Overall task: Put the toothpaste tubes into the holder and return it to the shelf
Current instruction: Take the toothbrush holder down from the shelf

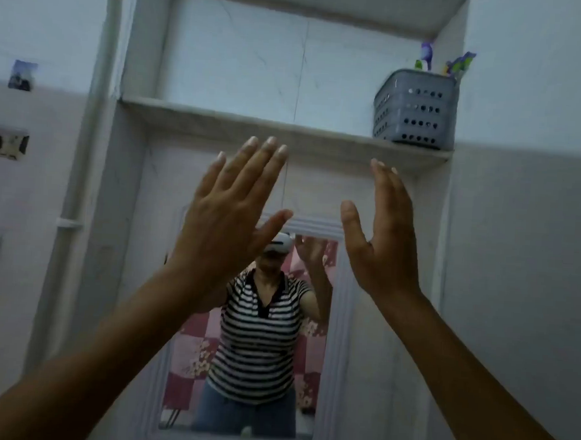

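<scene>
A grey perforated plastic holder stands at the right end of the white recessed shelf. Ends of purple and green toothpaste tubes stick out of its top. My left hand is raised below the shelf, fingers spread and straight, holding nothing. My right hand is raised beside it, palm turned inward, fingers straight, also holding nothing. Both hands are below and left of the holder, not touching it.
A framed mirror hangs under the shelf and reflects a person in a striped shirt. A white pipe runs down the wall on the left. A switch plate and a small picture sit on the left wall.
</scene>
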Tool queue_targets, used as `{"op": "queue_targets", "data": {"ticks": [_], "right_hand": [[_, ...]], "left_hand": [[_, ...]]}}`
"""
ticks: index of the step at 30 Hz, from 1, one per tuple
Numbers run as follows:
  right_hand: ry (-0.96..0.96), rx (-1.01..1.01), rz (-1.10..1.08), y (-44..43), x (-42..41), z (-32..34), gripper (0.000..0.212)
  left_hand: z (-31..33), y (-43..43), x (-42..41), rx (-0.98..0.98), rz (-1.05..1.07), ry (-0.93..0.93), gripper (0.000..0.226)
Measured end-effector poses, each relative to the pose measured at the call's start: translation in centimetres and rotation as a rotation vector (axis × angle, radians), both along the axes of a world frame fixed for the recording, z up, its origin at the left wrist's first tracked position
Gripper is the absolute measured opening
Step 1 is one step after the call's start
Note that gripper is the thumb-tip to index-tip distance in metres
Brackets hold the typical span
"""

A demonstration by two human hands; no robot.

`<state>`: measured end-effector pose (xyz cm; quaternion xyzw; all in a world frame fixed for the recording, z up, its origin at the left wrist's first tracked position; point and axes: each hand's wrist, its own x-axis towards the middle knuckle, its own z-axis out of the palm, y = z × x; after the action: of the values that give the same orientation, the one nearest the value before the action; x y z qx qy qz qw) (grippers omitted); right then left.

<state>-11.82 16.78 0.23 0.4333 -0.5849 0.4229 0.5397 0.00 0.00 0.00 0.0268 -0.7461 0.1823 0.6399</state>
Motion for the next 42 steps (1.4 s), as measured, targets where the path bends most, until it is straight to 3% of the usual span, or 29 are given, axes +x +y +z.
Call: {"op": "queue_targets", "data": {"ticks": [7, 11, 15, 21, 24, 26, 29, 32, 33, 39, 40, 42], "right_hand": [[-0.212, -0.175, -0.063, 1.0, -6.1, 11.7, 0.072], [-0.407, -0.206, -0.240, 1.3, -9.4, 16.9, 0.099], [-0.618, -0.204, -0.268, 1.1, -10.6, 19.4, 0.119], [-0.658, -0.249, -0.186, 1.8, -10.2, 20.0, 0.110], [-0.615, -0.244, -0.052, 3.5, -8.8, 19.9, 0.096], [-0.585, -0.220, 0.055, 4.8, -7.6, 19.6, 0.097], [-0.571, -0.174, 0.263, 6.9, -5.0, 18.0, 0.101], [-0.608, -0.046, 0.456, 8.8, -1.6, 14.0, 0.047], [-0.635, 0.005, 0.493, 9.2, -0.7, 12.2, 0.044], [-0.856, 0.198, 0.693, 7.7, -0.8, -3.4, 0.084], [-0.874, 0.234, 0.733, 7.4, -0.8, -6.3, 0.088], [-0.918, 0.314, 0.815, 6.9, -0.7, -12.3, 0.091]], "left_hand": [[9.4, -2.0, -6.1, -0.031, 0.059, -0.138, 0.073], [12.0, -4.0, -8.8, 0.004, 0.124, -0.202, 0.077], [11.8, -5.8, -10.0, 0.011, 0.128, -0.190, 0.080], [11.8, -5.1, -9.8, 0.061, 0.048, -0.184, 0.095], [12.5, -3.4, -8.2, 0.200, -0.020, -0.295, 0.107], [12.7, -1.7, -6.8, 0.322, -0.146, -0.372, 0.100], [12.0, 0.8, -5.2, 0.478, -0.546, -0.388, 0.094], [9.9, 3.6, -3.9, 0.580, -0.884, -0.413, 0.090], [8.8, 4.6, -3.5, 0.611, -0.966, -0.435, 0.084], [-3.1, 7.1, -1.3, 0.928, -1.253, -0.604, 0.041], [-6.0, 7.1, -1.1, 0.964, -1.249, -0.614, 0.037], [-12.3, 6.9, -0.6, 1.041, -1.224, -0.642, 0.051]]}}
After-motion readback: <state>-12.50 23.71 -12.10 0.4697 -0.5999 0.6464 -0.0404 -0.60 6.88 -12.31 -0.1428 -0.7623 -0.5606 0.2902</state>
